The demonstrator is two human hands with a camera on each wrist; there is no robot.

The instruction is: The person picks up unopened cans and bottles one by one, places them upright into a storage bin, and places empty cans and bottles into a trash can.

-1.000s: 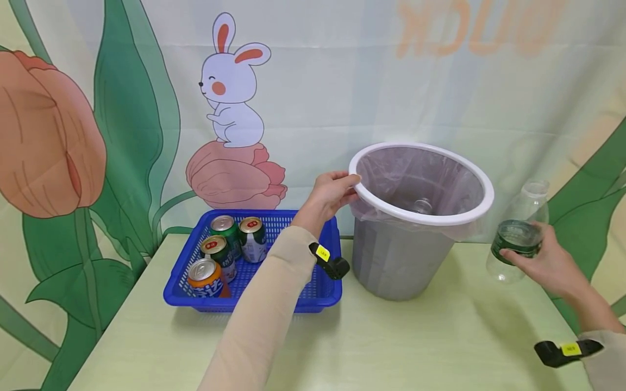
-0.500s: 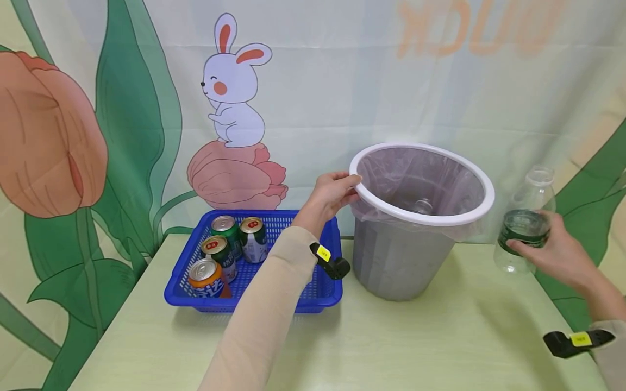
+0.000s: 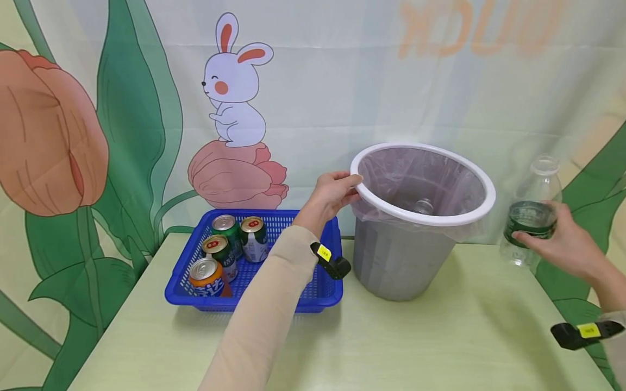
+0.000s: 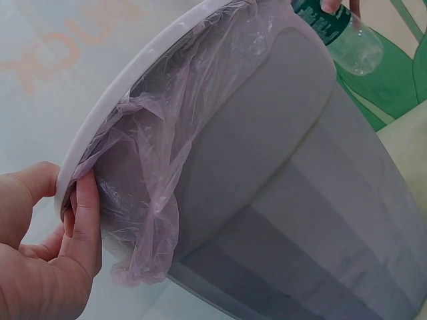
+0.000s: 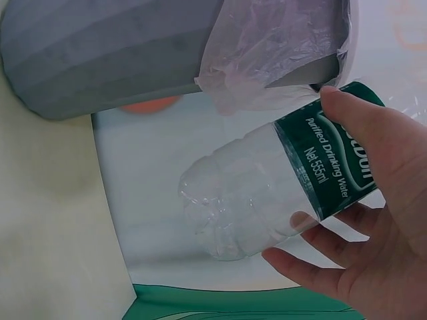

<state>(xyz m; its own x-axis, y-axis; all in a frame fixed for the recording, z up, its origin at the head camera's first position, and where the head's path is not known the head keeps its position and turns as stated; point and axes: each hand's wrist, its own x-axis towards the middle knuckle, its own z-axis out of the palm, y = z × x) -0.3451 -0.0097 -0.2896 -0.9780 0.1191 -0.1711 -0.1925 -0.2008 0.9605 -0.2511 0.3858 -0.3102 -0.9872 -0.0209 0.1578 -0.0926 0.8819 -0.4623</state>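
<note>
My left hand (image 3: pixel 331 196) pinches the white rim (image 4: pixel 100 110) of a grey trash can (image 3: pixel 398 260) on its left side, thumb on top and fingers beneath. A thin pinkish bag (image 4: pixel 157 200) lines the can and hangs over its edge. Inside the can lies a clear bottle (image 3: pixel 423 206), mostly hidden by the rim. To the right of the can, my right hand (image 3: pixel 569 239) grips a clear plastic water bottle (image 5: pixel 233 193) round its green label. This bottle is raised above the table, mouth upward and slightly tilted, apart from the can.
A blue plastic basket (image 3: pixel 183 271) stands left of the can, partly behind my left forearm. Several drink cans (image 3: pixel 253 239) stand upright in its left half. The pale green table (image 3: pixel 391 347) meets a printed cloth (image 3: pixel 313 108) at the back.
My right hand has lifted the water bottle and carried it a little to the right. The left hand has stayed on the rim.
</note>
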